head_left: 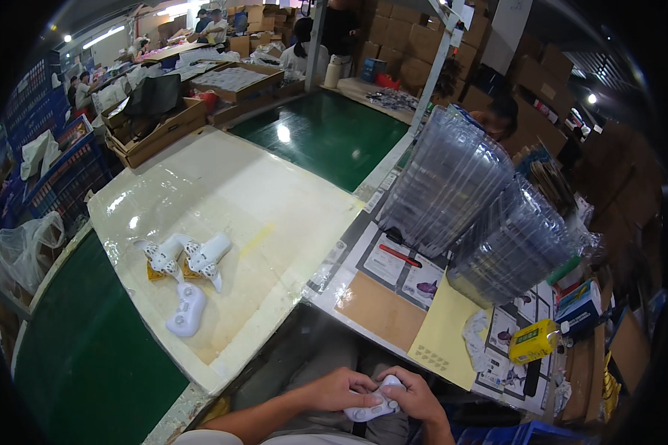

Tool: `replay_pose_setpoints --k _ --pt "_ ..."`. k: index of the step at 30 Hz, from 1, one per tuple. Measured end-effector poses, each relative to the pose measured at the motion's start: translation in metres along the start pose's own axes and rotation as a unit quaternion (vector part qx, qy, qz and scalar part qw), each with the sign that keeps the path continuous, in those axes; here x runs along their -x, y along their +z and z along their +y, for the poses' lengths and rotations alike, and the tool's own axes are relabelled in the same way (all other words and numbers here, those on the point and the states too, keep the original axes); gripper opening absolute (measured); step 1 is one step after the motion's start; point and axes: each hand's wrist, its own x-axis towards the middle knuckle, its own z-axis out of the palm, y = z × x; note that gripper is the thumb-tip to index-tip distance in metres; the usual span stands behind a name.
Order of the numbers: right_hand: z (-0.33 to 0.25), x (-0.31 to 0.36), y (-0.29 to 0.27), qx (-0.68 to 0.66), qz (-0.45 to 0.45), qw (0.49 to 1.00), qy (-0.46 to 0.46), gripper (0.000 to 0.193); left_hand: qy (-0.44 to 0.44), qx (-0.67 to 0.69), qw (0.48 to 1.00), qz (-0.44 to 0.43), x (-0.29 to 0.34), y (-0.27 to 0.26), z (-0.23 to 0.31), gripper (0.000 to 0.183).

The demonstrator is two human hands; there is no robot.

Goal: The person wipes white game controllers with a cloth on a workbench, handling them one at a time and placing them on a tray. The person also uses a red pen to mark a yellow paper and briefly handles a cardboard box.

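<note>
Boxes (404, 37) are crowding the background beyond a pale table (289, 200). Above the person's lap (323, 363), a white controller (373, 408) is resting between both hands. It is probably being light, stiff and smooth enough to slip, its knobs looking the most fragile; the rounded ends are offering the best hold. The left hand (341, 391) and right hand (418, 400) are gripping it, fingers curling round, forearms angling inward from below.
</note>
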Motion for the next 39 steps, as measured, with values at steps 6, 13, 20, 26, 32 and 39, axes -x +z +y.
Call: replay_pose_setpoints --k 6,13,20,26,32,39 --pt "0.022 0.002 0.001 0.012 0.158 0.987 0.024 0.022 0.21 -0.384 0.891 0.12 0.01 0.014 0.016 0.063" --pt "0.037 -0.004 0.011 -0.131 0.252 0.952 0.112 0.043 0.094 -0.242 0.957 0.125 0.006 0.02 0.01 0.054" --pt "0.012 -0.014 0.042 -0.045 0.266 0.963 0.01 0.038 0.056 0.232 0.968 0.074 -0.016 0.034 -0.028 0.053" --pt "0.021 -0.007 0.019 -0.206 0.178 0.955 0.115 0.034 0.085 -0.104 0.991 0.029 -0.001 0.007 -0.004 0.071" --pt "0.016 0.006 0.021 -0.33 0.229 0.907 0.123 0.032 0.149 0.038 0.978 0.145 -0.015 0.002 0.009 0.085" --pt "0.025 0.013 0.036 -0.052 0.341 0.933 -0.1 0.027 0.098 0.405 0.9 0.125 -0.02 0.048 -0.027 0.069"
